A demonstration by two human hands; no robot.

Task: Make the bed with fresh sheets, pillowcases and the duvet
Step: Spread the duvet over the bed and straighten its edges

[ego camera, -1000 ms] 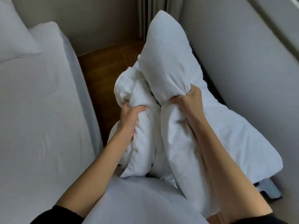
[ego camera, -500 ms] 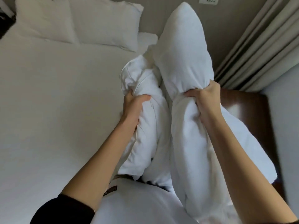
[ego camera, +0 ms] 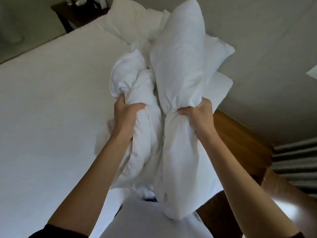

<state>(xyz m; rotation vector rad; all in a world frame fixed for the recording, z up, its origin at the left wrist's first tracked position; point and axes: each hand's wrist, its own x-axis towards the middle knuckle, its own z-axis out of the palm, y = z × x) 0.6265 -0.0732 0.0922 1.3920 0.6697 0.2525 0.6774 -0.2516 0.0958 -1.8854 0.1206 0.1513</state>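
Fingers of left hand (ego camera: 127, 112) clenched around bunched white crumpled fabric bundle (ego camera: 137, 93), fingertips buried in folds, thumb across top. Fingers of right hand (ego camera: 197, 112) clenched around waist of plump white pillow in smooth white case (ego camera: 180, 66), squeezing it narrow; fingertips hidden behind cloth. Cannot tell whether bundle is pillowcase, sheet or duvet part. Lower ends of bundle and pillow hang toward torso, partly cut off behind white shirt front (ego camera: 154, 220). Both forearms bare, extended forward and up, dark sleeve cuffs (ego camera: 51, 231) just at bottom edge. Both hands raised side by side, near each other, not touching. Pillow held upright, top corner pointing up toward grey wall (ego camera: 257, 31); bundle just left of it, touching along inner side. Both held over right edge of white-sheeted flat bed (ego camera: 51, 109). Further white pillows (ego camera: 133, 23) lying at head of bed, behind held ones, partly covered. Dark wooden nightstand (ego camera: 68, 16) at top left, items on it blurred. Brown wooden floor or ledge (ego camera: 240, 138) right of bed, grey pleated curtain (ego camera: 295, 160) at right edge. Blurred shape at lower right not identifiable.
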